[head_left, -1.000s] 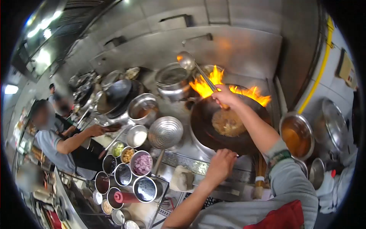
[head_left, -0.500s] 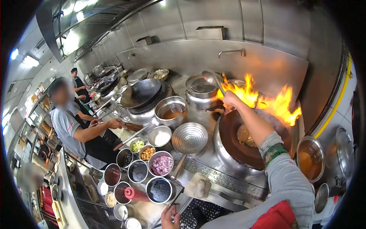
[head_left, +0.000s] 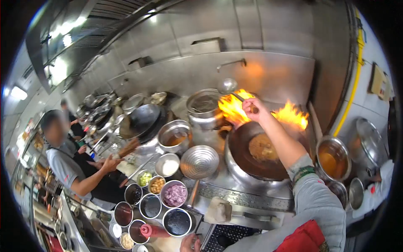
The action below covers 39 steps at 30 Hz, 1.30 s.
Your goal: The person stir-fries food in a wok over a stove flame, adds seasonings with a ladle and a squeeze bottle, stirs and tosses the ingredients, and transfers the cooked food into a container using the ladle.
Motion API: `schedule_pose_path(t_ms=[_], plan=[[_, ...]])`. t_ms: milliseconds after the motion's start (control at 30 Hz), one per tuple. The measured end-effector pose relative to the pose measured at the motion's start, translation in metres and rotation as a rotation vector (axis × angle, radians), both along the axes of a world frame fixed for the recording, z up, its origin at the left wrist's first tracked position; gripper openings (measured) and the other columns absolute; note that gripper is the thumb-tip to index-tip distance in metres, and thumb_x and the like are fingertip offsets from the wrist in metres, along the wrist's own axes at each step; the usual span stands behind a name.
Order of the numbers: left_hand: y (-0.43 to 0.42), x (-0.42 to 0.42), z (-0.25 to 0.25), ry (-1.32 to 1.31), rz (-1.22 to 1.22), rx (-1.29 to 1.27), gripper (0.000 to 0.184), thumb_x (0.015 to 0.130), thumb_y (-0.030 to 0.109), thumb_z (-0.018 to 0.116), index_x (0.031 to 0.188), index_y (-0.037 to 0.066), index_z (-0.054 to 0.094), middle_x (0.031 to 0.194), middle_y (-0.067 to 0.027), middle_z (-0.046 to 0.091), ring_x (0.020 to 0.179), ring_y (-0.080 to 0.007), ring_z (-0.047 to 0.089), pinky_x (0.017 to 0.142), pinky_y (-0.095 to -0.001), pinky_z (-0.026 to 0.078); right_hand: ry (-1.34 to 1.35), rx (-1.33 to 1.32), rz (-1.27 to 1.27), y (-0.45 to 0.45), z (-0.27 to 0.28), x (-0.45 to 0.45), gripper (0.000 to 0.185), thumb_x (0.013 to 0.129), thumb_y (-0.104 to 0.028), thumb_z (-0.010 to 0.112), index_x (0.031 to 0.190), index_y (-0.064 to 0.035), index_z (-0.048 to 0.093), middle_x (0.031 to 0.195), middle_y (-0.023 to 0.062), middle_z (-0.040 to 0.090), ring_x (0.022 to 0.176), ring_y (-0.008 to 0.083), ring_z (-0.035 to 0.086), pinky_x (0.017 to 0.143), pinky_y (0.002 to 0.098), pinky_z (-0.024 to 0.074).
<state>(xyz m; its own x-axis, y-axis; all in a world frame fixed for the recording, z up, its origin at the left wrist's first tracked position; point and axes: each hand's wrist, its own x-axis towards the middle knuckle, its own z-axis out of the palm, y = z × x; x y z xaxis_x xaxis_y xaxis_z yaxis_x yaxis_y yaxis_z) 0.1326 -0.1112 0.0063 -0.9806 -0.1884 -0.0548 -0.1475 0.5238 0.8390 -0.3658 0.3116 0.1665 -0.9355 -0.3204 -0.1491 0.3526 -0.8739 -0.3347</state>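
My right hand (head_left: 255,110) is closed around the handle of a ladle, raised over the far rim of the wok. The ladle's bowl (head_left: 227,85) points up and left, beside the flames (head_left: 235,108). Below my forearm, the dark wok (head_left: 241,153) sits on its burner, with a round brownish mass of food (head_left: 262,148) inside. Flames rise behind its far rim. My left hand (head_left: 190,243) is low at the bottom edge, near the black sauce pot (head_left: 177,222). Its fingers look loosely bent and apart, holding nothing visible; part of it is cut off.
A perforated strainer (head_left: 200,163) and a pot of brown liquid (head_left: 174,135) stand left of the wok. Several ingredient pots, one with chopped purple onion (head_left: 175,195), crowd the lower left. A co-worker (head_left: 79,168) stands at the left, holding a brush (head_left: 128,148).
The view has shifted, moving the wok and pots leftward in frame. My right hand has turned the ladle. The food in the wok looks rounder and more spread out. The co-worker's brush is raised.
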Motion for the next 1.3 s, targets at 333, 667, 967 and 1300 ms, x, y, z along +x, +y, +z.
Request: schedule_pose_path(t_ms=[333,667,967,1300], plan=[[0.017,-0.105,0.032,0.257,-0.318,-0.284,0.044,0.086,0.013,0.073,0.127,0.000,0.062,0.138,-0.0237,0.055,0.129,-0.0450,0.049,0.110,-0.0480,0.039,-0.015,0.915,-0.010,0.089,0.007,0.314,0.026,0.093,-0.013,0.062,0.118,-0.0080,0.055,0.082,0.0027,0.059,0.055,0.0095,0.054,0.041,0.0282,0.0441],[0.029,-0.180,0.019,0.136,-0.269,-0.600,0.081,0.087,0.042,0.071,0.151,0.004,0.039,0.158,-0.0161,0.038,0.148,-0.0452,0.023,0.118,-0.0650,0.014,0.175,1.600,0.070,-0.003,-0.023,0.383,0.072,0.094,-0.001,0.059,0.158,-0.0150,0.029,0.092,0.0039,0.059,0.054,0.0083,0.050,0.049,0.0273,0.0439],[0.038,-0.106,0.031,0.128,-0.318,-0.408,0.075,0.086,0.034,0.075,0.148,0.006,0.044,0.157,-0.0160,0.039,0.147,-0.0469,0.026,0.114,-0.0682,0.023,0.649,1.542,0.303,-0.195,-0.126,0.275,0.067,0.090,-0.010,0.058,0.153,-0.0066,0.036,0.104,0.0149,0.067,0.072,0.0188,0.063,0.068,0.0356,0.0527],[-0.029,-0.022,0.035,0.151,-0.099,-0.292,0.063,0.083,0.021,0.078,0.138,0.002,0.055,0.147,-0.0199,0.051,0.142,-0.0450,0.038,0.115,-0.0490,0.034,0.448,1.466,0.532,-0.232,-0.116,0.264,0.066,0.092,-0.009,0.057,0.153,-0.0114,0.033,0.082,0.0086,0.060,0.055,0.0154,0.055,0.050,0.0331,0.0452]])
